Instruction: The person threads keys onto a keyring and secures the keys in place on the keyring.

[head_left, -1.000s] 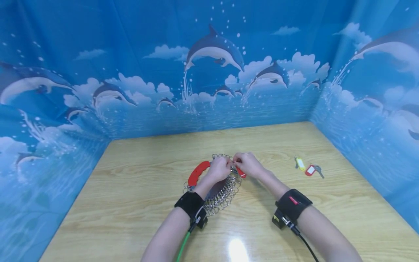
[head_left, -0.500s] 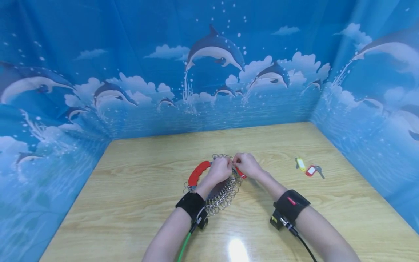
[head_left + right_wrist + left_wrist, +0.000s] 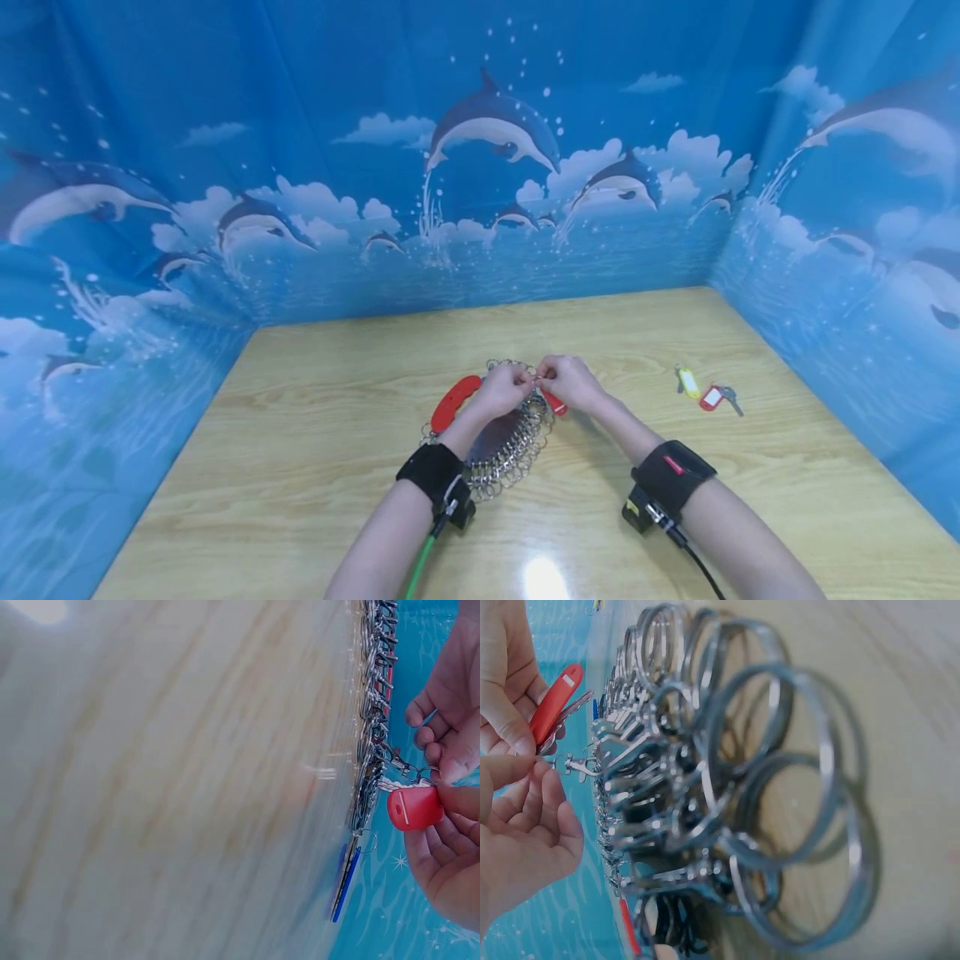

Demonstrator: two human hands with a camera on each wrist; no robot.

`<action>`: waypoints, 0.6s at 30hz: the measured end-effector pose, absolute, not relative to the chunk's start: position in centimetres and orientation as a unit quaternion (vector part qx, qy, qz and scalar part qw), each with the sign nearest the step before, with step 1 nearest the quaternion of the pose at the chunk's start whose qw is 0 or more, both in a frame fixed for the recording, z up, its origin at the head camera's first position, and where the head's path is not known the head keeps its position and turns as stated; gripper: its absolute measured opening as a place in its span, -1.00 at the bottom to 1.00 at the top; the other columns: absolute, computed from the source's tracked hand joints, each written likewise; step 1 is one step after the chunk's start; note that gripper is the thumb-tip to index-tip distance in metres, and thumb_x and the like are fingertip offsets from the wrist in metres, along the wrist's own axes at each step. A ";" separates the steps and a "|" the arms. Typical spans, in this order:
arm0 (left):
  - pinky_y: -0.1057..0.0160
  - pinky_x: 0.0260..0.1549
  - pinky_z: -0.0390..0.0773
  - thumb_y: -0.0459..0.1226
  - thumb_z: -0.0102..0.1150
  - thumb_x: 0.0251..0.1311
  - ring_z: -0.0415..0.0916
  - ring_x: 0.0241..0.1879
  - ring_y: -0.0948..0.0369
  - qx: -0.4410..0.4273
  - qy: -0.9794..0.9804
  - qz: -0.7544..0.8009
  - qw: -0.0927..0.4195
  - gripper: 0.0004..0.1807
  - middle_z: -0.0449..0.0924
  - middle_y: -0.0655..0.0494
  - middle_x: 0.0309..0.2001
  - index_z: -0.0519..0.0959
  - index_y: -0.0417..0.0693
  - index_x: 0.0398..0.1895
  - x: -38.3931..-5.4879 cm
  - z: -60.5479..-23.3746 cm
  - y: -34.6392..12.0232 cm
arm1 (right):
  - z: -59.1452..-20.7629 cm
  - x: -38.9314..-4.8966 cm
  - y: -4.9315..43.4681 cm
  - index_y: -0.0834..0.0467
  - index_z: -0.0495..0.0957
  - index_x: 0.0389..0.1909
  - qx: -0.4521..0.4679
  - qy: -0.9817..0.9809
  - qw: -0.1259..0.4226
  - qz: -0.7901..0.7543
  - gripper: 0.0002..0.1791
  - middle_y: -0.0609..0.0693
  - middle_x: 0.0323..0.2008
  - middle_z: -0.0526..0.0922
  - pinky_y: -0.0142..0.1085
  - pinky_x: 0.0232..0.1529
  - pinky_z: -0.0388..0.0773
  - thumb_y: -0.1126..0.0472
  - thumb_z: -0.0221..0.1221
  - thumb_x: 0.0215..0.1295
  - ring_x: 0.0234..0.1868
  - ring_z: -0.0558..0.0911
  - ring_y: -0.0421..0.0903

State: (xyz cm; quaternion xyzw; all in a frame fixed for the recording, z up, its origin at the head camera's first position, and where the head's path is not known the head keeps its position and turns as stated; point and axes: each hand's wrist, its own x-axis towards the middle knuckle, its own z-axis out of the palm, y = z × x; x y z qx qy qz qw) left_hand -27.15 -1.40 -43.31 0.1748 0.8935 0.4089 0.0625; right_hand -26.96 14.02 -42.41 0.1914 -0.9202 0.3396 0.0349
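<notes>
A big key carrier with a red handle [image 3: 453,403] and a fringe of metal snap hooks and rings [image 3: 512,457] lies on the table. My left hand [image 3: 504,390] reaches over it, thumb and finger pinching at a thin wire ring [image 3: 429,771] beside one snap hook [image 3: 577,764]. From the right, my right hand [image 3: 573,383] holds a red key tag [image 3: 415,808] with a silver key [image 3: 576,709] against it. The fingertips of both hands meet at the thin ring. Whether that ring is on the hook cannot be told.
To the right lie a yellow key tag [image 3: 687,382] with a key and another red key tag [image 3: 712,397] with a key. A blue tag [image 3: 345,883] shows at the carrier's edge. Blue dolphin curtains [image 3: 480,267] border the wooden table [image 3: 330,417].
The left fingers have spread slightly, and its index finger now reaches nearer the right fingertips. Both hands stay over the same spot. The head view has tilted up a little.
</notes>
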 end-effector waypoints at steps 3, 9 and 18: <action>0.36 -0.62 0.20 -0.37 0.06 0.20 0.19 -0.65 0.27 0.170 0.886 0.426 0.067 -0.82 0.25 0.17 -0.65 0.52 -0.24 -0.55 -27.1 -43.4 -1.5 | -42.4 -26.9 14.0 0.25 0.55 -0.48 0.198 -0.918 0.035 0.342 -0.95 0.03 -0.53 0.60 -0.30 -0.40 0.52 0.37 0.23 0.08 -0.49 0.57 -0.12; 0.36 -0.62 0.18 -0.42 0.02 0.16 0.18 -0.65 0.26 0.149 0.880 0.445 0.068 -0.81 0.25 0.17 -0.67 0.53 -0.32 -0.57 -27.2 -43.5 -1.5 | -42.5 -26.7 13.9 0.29 0.53 -0.44 0.222 -0.918 0.048 0.326 -0.94 0.05 -0.50 0.62 -0.29 -0.38 0.53 0.36 0.20 0.12 -0.47 0.58 -0.09; 0.35 -0.65 0.14 -0.42 -0.01 0.12 0.10 -0.71 0.26 0.124 0.868 0.474 0.080 -0.69 0.22 0.17 -0.75 0.37 -0.13 -0.78 -27.2 -43.3 -1.4 | -42.6 -26.8 14.0 0.27 0.53 -0.41 0.249 -0.917 0.064 0.303 -0.97 0.00 -0.53 0.60 -0.29 -0.39 0.53 0.36 0.18 0.15 -0.50 0.56 -0.13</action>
